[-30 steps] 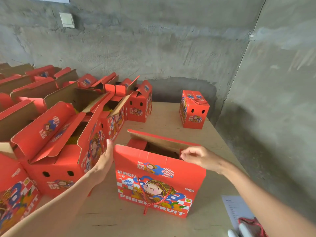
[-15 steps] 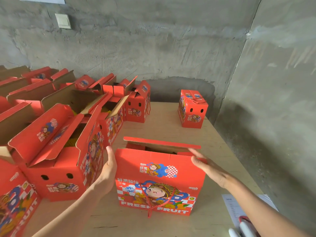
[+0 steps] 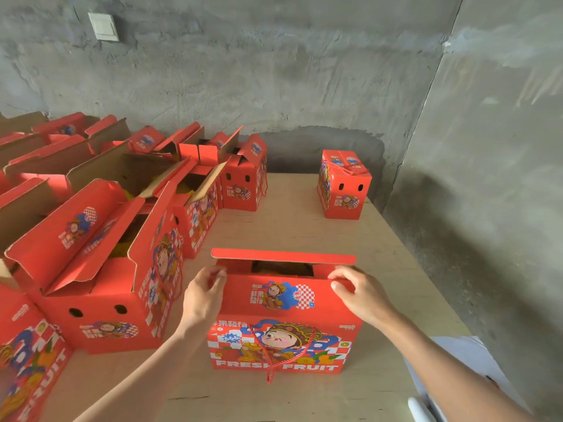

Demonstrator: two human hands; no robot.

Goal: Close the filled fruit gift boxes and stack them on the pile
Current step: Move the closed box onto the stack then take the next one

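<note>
A red fruit gift box (image 3: pixel 283 339) with a cartoon print and a red cord handle stands in front of me on the wooden table (image 3: pixel 292 226). Its near top flap (image 3: pixel 280 295) is folded over toward the opening, and the far flap (image 3: pixel 283 256) lies almost level above a dark gap. My left hand (image 3: pixel 202 295) grips the near flap's left corner with curled fingers. My right hand (image 3: pixel 359 295) grips its right corner the same way. One closed box (image 3: pixel 344 185) stands alone at the far right of the table.
Several open red boxes (image 3: pixel 100 269) with raised flaps crowd the left side of the table, one (image 3: pixel 243 181) near the far wall. Concrete walls close in behind and on the right. A paper sheet (image 3: pixel 466 360) lies at the table's right front edge.
Both hands have moved up from the box's sides onto the near flap's corners and folded it inward. The far flap has dropped nearly level.
</note>
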